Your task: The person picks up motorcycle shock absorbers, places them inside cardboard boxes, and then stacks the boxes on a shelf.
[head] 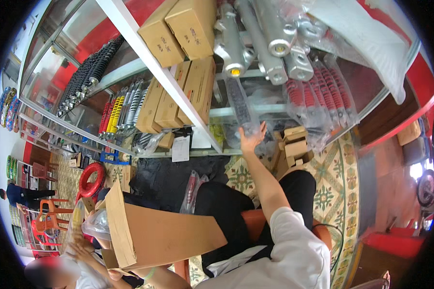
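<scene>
My left hand (115, 274) grips the lower edge of a long, open cardboard box (166, 234), tilted across my left side. Part of a clear plastic bag (97, 224) shows beyond the box's far end. What else the box holds is hidden. At the glass shelf, my right hand (252, 139) is around the near end of a plastic-bagged shock absorber (241, 103) with a dark spring. To its right lie several bagged shock absorbers with red springs (322, 92). Below them, small cardboard boxes (296, 146) stand by the shelf.
Silver fork legs (235, 43) and brown cartons (181, 29) fill the upper shelf. Black sheeting (159, 180) covers floor tiles; a bagged red-spring shock absorber (191, 191) lies there. A co-worker's hand (81, 253) is beyond my box. A red tyre (91, 178) lies farther left.
</scene>
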`<action>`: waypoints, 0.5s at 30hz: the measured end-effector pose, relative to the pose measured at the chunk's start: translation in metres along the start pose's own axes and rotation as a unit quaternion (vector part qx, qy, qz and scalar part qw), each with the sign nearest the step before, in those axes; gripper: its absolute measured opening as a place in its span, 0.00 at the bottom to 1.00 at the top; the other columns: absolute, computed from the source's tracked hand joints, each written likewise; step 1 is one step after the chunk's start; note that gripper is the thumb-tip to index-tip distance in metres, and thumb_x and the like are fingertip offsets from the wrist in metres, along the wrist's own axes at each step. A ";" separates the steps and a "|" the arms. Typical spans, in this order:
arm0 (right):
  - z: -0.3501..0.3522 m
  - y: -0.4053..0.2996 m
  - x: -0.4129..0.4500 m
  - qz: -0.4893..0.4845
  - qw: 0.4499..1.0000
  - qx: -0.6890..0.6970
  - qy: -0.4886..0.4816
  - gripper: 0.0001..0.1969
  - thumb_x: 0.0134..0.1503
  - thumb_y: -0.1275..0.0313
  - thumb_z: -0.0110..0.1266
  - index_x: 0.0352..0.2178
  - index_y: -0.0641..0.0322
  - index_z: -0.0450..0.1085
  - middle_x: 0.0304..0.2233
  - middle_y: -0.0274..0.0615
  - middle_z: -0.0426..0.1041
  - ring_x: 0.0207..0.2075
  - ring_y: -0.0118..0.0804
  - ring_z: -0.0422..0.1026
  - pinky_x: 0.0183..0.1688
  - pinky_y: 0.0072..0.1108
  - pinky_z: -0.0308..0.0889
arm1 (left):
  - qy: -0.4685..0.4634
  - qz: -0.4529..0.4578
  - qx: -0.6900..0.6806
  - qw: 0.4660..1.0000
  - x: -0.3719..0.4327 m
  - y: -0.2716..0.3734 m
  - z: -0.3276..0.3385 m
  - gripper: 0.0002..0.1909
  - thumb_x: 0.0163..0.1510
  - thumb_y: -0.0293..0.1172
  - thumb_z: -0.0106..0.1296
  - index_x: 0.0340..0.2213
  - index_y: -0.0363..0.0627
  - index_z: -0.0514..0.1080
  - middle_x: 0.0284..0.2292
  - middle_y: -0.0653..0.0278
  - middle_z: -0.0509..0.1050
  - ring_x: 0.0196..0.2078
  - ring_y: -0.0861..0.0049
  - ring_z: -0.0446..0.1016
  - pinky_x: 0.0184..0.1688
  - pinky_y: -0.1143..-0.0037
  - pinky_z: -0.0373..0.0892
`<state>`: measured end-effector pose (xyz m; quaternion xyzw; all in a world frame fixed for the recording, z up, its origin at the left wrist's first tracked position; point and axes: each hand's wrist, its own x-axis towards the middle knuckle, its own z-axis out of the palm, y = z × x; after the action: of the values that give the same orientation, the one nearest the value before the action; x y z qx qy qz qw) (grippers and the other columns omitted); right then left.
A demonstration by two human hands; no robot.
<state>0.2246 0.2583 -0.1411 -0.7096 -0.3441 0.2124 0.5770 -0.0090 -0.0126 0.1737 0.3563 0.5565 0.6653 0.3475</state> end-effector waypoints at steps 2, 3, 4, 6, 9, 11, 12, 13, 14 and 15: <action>-0.007 0.005 0.012 -0.035 0.999 -0.035 0.000 0.52 0.37 0.48 0.60 0.58 0.58 0.41 0.57 0.59 0.39 0.59 0.55 0.40 0.55 0.45 0.38 | -0.017 -0.007 -0.011 1.000 0.012 -0.008 0.010 0.60 0.23 0.60 0.57 0.52 0.36 0.45 0.49 0.53 0.54 0.54 0.64 0.55 0.56 0.70 0.50; -0.002 0.008 0.016 -0.089 0.995 0.020 0.033 0.46 0.39 0.46 0.56 0.57 0.49 0.46 0.58 0.54 0.36 0.59 0.55 0.35 0.53 0.50 0.35 | -0.017 -0.006 -0.011 1.000 0.012 -0.009 0.011 0.60 0.23 0.60 0.57 0.52 0.36 0.45 0.49 0.53 0.54 0.54 0.64 0.55 0.56 0.70 0.50; -0.002 0.013 0.019 -0.093 0.995 0.021 0.033 0.46 0.39 0.46 0.56 0.57 0.49 0.46 0.58 0.54 0.36 0.59 0.55 0.35 0.53 0.50 0.35 | -0.017 -0.010 -0.015 1.000 0.011 -0.010 0.013 0.60 0.23 0.60 0.57 0.52 0.36 0.45 0.49 0.53 0.54 0.54 0.64 0.55 0.56 0.70 0.50; 0.000 0.014 0.021 -0.092 0.995 -0.012 0.028 0.43 0.41 0.47 0.56 0.56 0.48 0.49 0.59 0.53 0.35 0.58 0.54 0.36 0.53 0.49 0.35 | -0.012 -0.010 -0.013 1.000 0.010 -0.010 0.014 0.60 0.22 0.60 0.57 0.52 0.36 0.45 0.49 0.53 0.54 0.54 0.64 0.55 0.56 0.70 0.50; -0.002 0.010 0.018 -0.058 0.997 -0.042 0.044 0.43 0.41 0.48 0.56 0.56 0.52 0.50 0.58 0.52 0.37 0.58 0.53 0.37 0.54 0.47 0.35 | -0.006 -0.010 -0.009 1.000 0.013 -0.013 0.018 0.60 0.22 0.60 0.57 0.52 0.36 0.45 0.49 0.53 0.54 0.54 0.64 0.55 0.56 0.70 0.50; -0.002 0.000 0.015 -0.112 0.993 -0.003 0.033 0.42 0.41 0.49 0.56 0.55 0.56 0.51 0.58 0.52 0.38 0.58 0.52 0.37 0.55 0.45 0.35 | 0.012 -0.011 -0.005 1.000 0.007 -0.012 0.014 0.60 0.22 0.60 0.57 0.52 0.36 0.45 0.49 0.53 0.54 0.54 0.64 0.55 0.56 0.70 0.50; -0.008 -0.004 0.017 -0.165 0.985 0.028 0.034 0.42 0.42 0.50 0.56 0.55 0.59 0.51 0.58 0.52 0.39 0.58 0.52 0.37 0.55 0.43 0.34 | 0.014 -0.014 -0.005 1.000 0.007 -0.014 0.014 0.60 0.22 0.60 0.57 0.52 0.36 0.45 0.49 0.53 0.54 0.54 0.64 0.55 0.56 0.70 0.50; -0.011 -0.009 0.021 -0.164 0.986 0.024 0.032 0.42 0.42 0.50 0.56 0.55 0.59 0.51 0.58 0.52 0.39 0.58 0.52 0.37 0.55 0.43 0.34 | 0.016 -0.016 -0.004 1.000 0.010 -0.016 0.015 0.60 0.22 0.60 0.57 0.52 0.36 0.45 0.49 0.53 0.54 0.54 0.64 0.55 0.56 0.70 0.50; -0.015 -0.015 0.025 -0.223 0.973 0.041 0.043 0.41 0.43 0.51 0.56 0.54 0.63 0.52 0.58 0.53 0.42 0.58 0.52 0.38 0.56 0.41 0.35 | 0.015 -0.018 -0.004 1.000 0.011 -0.017 0.016 0.60 0.22 0.60 0.57 0.52 0.36 0.45 0.49 0.53 0.54 0.54 0.64 0.55 0.56 0.70 0.50; -0.018 -0.025 0.032 -0.283 0.955 0.060 0.057 0.40 0.44 0.52 0.56 0.53 0.66 0.53 0.57 0.53 0.45 0.58 0.52 0.39 0.56 0.39 0.36 | 0.012 -0.019 -0.006 1.000 0.014 -0.018 0.019 0.60 0.22 0.60 0.58 0.52 0.36 0.45 0.49 0.53 0.54 0.54 0.64 0.55 0.56 0.70 0.50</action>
<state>0.2525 0.2721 -0.1099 -0.5580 -0.4843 0.0199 0.6736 0.0017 0.0113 0.1591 0.3356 0.5635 0.6660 0.3554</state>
